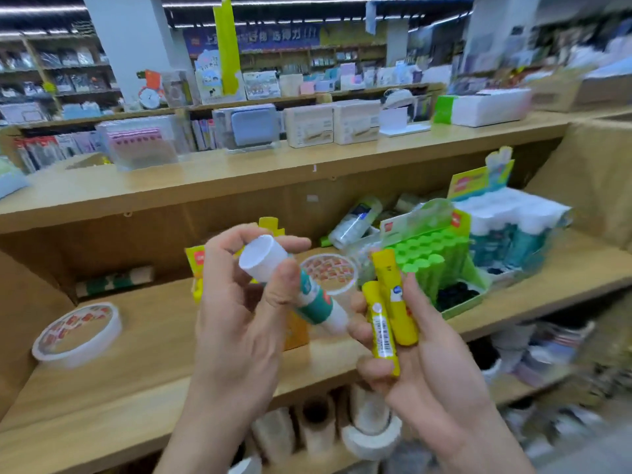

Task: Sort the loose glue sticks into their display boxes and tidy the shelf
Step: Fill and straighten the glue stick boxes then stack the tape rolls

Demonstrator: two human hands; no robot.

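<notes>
On the wooden shelf (136,354), far left, lay a round clear tub (77,333) with red-and-orange printing under its lid. To its right the left hand (236,323) was raised in front of the shelf. Its fingers (222,248) and thumb were curled round a teal-and-white glue stick (307,295), whose white cap pointed up toward the camera while the body slanted down to the right. Behind that hand stood a yellow display box (196,265), mostly hidden, and a second tub (330,271) of the same kind. The right hand (420,354) gripped two yellow glue sticks (379,323) side by side and roughly upright, with its fingers wrapped round their lower halves. The low end of the teal stick came close to this hand. Farther right on the shelf sat a green display box (461,310) packed with green-capped sticks. Just beside it was a teal display box (478,181) of white-capped ones.
</notes>
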